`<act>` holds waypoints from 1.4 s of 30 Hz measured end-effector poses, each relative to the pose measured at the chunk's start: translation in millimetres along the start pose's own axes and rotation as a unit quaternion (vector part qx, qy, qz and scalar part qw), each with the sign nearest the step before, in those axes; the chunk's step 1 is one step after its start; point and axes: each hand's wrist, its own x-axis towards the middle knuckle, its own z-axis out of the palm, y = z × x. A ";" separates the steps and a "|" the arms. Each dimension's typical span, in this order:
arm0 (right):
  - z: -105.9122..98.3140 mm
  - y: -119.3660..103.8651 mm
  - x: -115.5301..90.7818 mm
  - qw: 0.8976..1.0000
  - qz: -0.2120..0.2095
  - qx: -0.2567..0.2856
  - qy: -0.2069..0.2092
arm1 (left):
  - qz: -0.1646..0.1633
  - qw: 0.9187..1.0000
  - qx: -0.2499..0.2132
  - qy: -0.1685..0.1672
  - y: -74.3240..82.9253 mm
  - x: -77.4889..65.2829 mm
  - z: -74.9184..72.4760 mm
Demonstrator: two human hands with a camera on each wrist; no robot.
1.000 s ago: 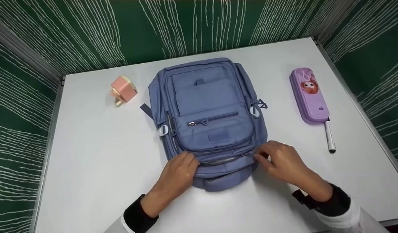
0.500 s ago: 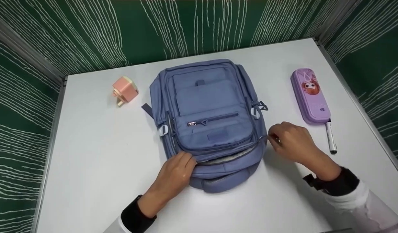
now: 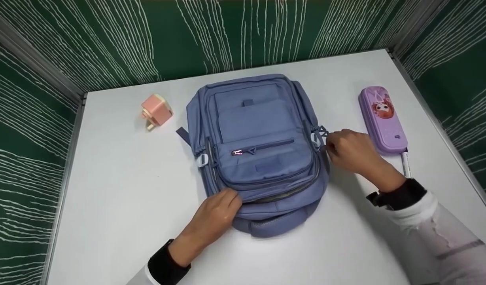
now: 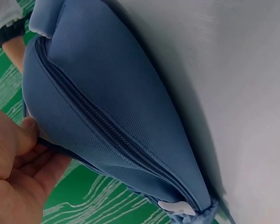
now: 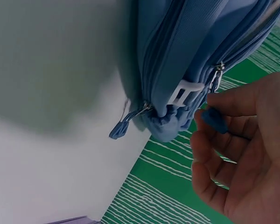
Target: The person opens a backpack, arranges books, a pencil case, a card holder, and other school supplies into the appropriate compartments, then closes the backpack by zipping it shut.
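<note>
A blue backpack (image 3: pixel 262 118) lies on its back on the white table, its front pockets facing up. Along its near edge a compartment zipper gapes in a dark slit. My left hand (image 3: pixel 217 211) grips the fabric beside that opening; in the left wrist view the thumb and fingers of the left hand (image 4: pixel 18 163) pinch the bag's edge. At the bag's right side my right hand (image 3: pixel 351 152) pinches a zipper pull (image 5: pixel 214 120) between thumb and finger, near a white buckle (image 5: pixel 184 93). Another zipper pull (image 5: pixel 120 128) hangs loose close by.
A pink cube-shaped object (image 3: pixel 157 110) with small knobs sits left of the bag. To the right lie a purple pencil case (image 3: pixel 389 132) with a cartoon picture and a white marker (image 3: pixel 406 164), partly hidden by the right arm. Green walls with white lines enclose the table (image 3: pixel 116 190).
My right hand has drawn the zipper pull up along the bag's right side, away from the near edge. The slit widened, then narrowed. The left hand holds nearly the same place.
</note>
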 end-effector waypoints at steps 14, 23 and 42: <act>-6.0 7.8 21.2 0.999 -0.036 0.000 0.001 | 0.028 0.999 -0.008 -0.016 -5.7 -1.4 0.8; -18.8 0.8 5.6 0.995 -0.026 0.086 -0.044 | 0.002 1.000 -0.011 -0.019 -0.2 5.4 11.8; -10.8 -27.8 -16.0 0.986 -0.047 0.140 -0.075 | 0.035 0.987 0.085 -0.129 31.6 40.9 25.5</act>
